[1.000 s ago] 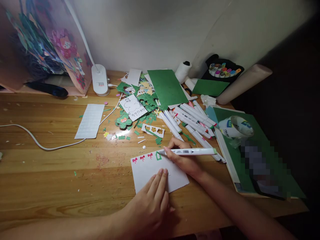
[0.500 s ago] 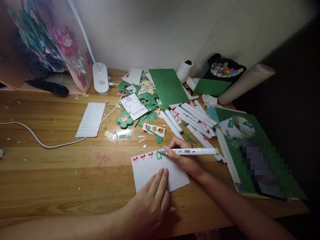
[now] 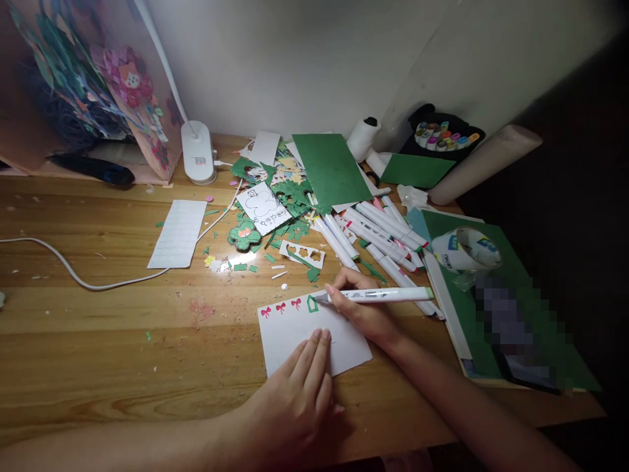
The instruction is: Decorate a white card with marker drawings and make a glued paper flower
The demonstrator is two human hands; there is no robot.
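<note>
A sheet of white paper (image 3: 346, 347) lies at a slight tilt on the wooden table. Three red bows (image 3: 280, 308) are drawn along its top edge, with a green outlined shape (image 3: 313, 303) to their right. My left hand (image 3: 302, 390) rests flat on the paper, fingers stretched out. A white marker pen (image 3: 393, 295) with a green end sits pinched in my right hand (image 3: 361, 305). Its tip is at the right side of the green shape. More white markers (image 3: 383, 233) lie in a loose heap beyond my right hand.
Green paper scraps (image 3: 295, 196) and a green card (image 3: 331, 170) lie at the back. A tape roll (image 3: 464, 249) and a pixelated phone-like object (image 3: 521, 341) rest on green sheets at right. A lined paper (image 3: 177, 235), a white cable (image 3: 98, 287) and a lamp base (image 3: 197, 154) are at left.
The marker has tilted slightly and shifted a little at the green shape, whose top and right side now look more peaked. My left hand stays on the paper.
</note>
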